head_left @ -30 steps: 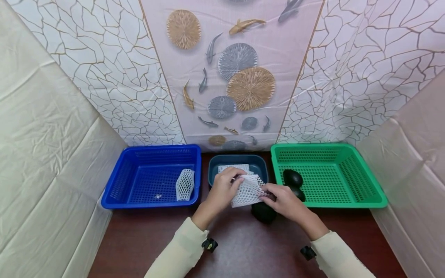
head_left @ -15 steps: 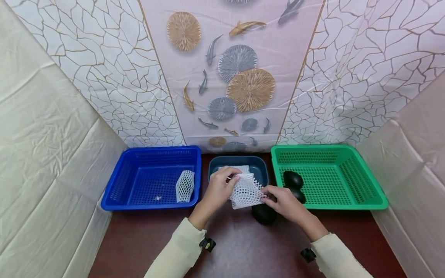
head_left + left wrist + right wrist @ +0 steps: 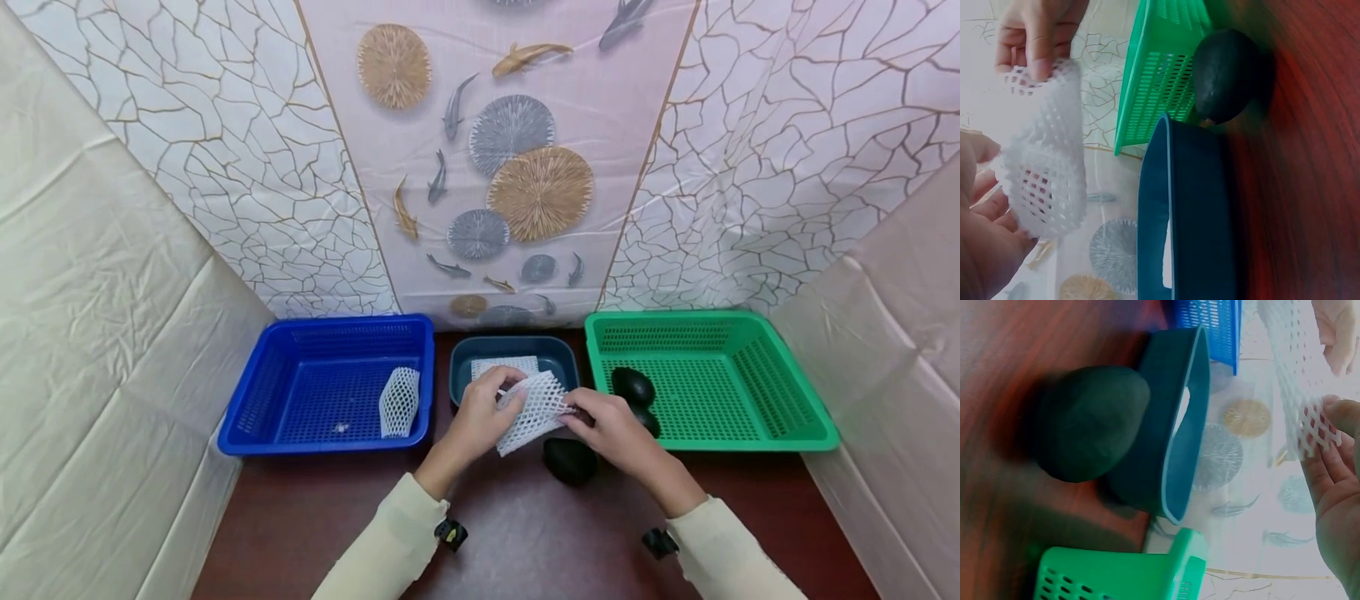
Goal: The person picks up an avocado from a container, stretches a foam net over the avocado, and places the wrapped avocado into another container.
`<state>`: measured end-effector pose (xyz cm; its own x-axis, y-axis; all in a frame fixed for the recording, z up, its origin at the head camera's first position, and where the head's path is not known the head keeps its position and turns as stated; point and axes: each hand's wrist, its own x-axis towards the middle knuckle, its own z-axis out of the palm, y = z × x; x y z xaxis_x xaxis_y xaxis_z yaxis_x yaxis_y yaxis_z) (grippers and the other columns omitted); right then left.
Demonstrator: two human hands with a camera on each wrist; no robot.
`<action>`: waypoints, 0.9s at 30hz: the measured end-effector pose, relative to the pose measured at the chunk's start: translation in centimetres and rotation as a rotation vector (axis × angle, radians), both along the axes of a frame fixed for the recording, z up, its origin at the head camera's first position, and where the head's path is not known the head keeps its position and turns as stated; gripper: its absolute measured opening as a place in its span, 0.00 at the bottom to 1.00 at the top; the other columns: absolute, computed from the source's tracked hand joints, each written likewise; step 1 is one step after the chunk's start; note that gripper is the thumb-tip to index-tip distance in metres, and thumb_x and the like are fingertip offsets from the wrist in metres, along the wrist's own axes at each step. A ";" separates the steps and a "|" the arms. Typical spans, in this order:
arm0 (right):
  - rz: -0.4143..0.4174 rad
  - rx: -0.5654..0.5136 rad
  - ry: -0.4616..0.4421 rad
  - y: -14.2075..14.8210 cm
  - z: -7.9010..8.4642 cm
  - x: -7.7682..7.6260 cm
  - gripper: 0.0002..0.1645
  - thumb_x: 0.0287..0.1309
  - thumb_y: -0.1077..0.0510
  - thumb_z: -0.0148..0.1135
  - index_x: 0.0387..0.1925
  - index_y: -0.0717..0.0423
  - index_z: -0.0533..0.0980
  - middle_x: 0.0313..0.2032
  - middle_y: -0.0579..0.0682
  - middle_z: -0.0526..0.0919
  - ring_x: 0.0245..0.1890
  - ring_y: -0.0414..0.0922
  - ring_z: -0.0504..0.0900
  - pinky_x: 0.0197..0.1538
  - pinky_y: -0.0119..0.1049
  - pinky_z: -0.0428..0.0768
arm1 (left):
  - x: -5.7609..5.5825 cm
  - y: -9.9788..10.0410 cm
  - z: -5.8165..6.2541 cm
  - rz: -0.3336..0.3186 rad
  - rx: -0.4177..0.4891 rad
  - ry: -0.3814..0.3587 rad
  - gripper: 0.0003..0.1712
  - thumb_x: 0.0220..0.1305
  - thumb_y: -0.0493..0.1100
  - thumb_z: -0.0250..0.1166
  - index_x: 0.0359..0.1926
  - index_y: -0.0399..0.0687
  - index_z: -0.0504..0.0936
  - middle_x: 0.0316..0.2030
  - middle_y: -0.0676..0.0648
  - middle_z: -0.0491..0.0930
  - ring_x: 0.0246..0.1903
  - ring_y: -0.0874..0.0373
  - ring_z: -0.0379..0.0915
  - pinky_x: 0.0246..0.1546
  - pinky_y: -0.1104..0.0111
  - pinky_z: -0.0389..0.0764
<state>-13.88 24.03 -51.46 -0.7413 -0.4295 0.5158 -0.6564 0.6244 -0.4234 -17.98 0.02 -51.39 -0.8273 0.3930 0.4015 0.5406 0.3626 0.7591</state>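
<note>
Looks like the white net sleeve (image 3: 534, 412) has tilted since half a second ago, with its lower corner dipping toward the person, so the dark avocado (image 3: 570, 461) underneath shows a lot more now. Biggest stuff first: everything sits on a reddish-brown bench (image 3: 517, 546), with a green basket (image 3: 750, 443) over on the right and a blue basket (image 3: 315, 445) on the left, and a small teal tray (image 3: 557, 357) between them. Both hands are up in the air in front of that tray, sleeve stretched between them. The left hand (image 3: 480, 417) has its fingers and thumb round one side, and the right hand (image 3: 611, 429) is pinching the other edge, so neither is free. What matters most IMO: the loose avocado lies on the bench, below the fingers and a bit toward the body, clearly nearer the right hand. Its long axis seems to run roughly side to side, narrow end leftward, and the sleeve's longer way seems to go hand to hand too, so they're kinda lined up. Smaller bits: a pair of avocados (image 3: 632, 386) in the green basket, a bulgy white net (image 3: 400, 402) in the blue one (can't tell what's inside), and flat white netting (image 3: 504, 364) in the tray.
</note>
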 end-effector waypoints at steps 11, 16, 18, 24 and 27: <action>0.051 0.056 0.137 -0.1 1.1 -0.5 0.19 0.49 0.69 0.77 0.43 0.56 0.81 0.40 0.49 0.87 0.40 0.43 0.86 0.42 0.41 0.87 | -0.3 0.7 0.2 -0.100 -0.251 -0.225 0.53 0.54 0.66 0.77 0.75 0.56 0.63 0.68 0.50 0.74 0.62 0.56 0.75 0.62 0.57 0.79; 0.109 0.039 0.148 -0.2 1.2 -0.4 0.20 0.48 0.71 0.76 0.44 0.57 0.82 0.42 0.51 0.87 0.44 0.46 0.86 0.44 0.44 0.86 | -0.8 1.2 0.0 -0.148 -0.279 -0.262 0.54 0.51 0.66 0.78 0.73 0.57 0.63 0.56 0.50 0.80 0.46 0.61 0.79 0.47 0.65 0.82; 0.115 0.038 0.139 -0.2 1.1 -0.3 0.20 0.49 0.71 0.76 0.44 0.57 0.82 0.43 0.50 0.87 0.44 0.45 0.86 0.44 0.43 0.86 | -0.8 1.3 -0.1 -0.168 -0.255 -0.291 0.51 0.52 0.63 0.79 0.72 0.56 0.64 0.52 0.49 0.81 0.42 0.62 0.79 0.43 0.68 0.81; 0.070 0.026 0.094 0.1 1.0 0.0 0.21 0.51 0.67 0.77 0.49 0.57 0.82 0.49 0.51 0.86 0.51 0.46 0.83 0.55 0.37 0.83 | -0.8 1.5 -0.7 -0.167 -0.222 -0.276 0.44 0.54 0.55 0.79 0.67 0.55 0.67 0.51 0.46 0.82 0.42 0.61 0.80 0.43 0.69 0.81; 0.029 -0.003 0.068 0.5 0.7 0.3 0.26 0.51 0.65 0.78 0.53 0.59 0.80 0.56 0.54 0.82 0.58 0.51 0.80 0.66 0.29 0.72 | -0.8 1.4 -0.7 -0.133 -0.242 -0.230 0.43 0.55 0.54 0.79 0.67 0.55 0.67 0.53 0.45 0.82 0.45 0.59 0.80 0.46 0.67 0.81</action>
<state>-13.62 24.54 -50.74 -0.6921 -0.4484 0.5656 -0.7012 0.6037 -0.3793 -18.79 1.44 -52.07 -0.8205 0.5642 0.0926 0.4199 0.4847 0.7673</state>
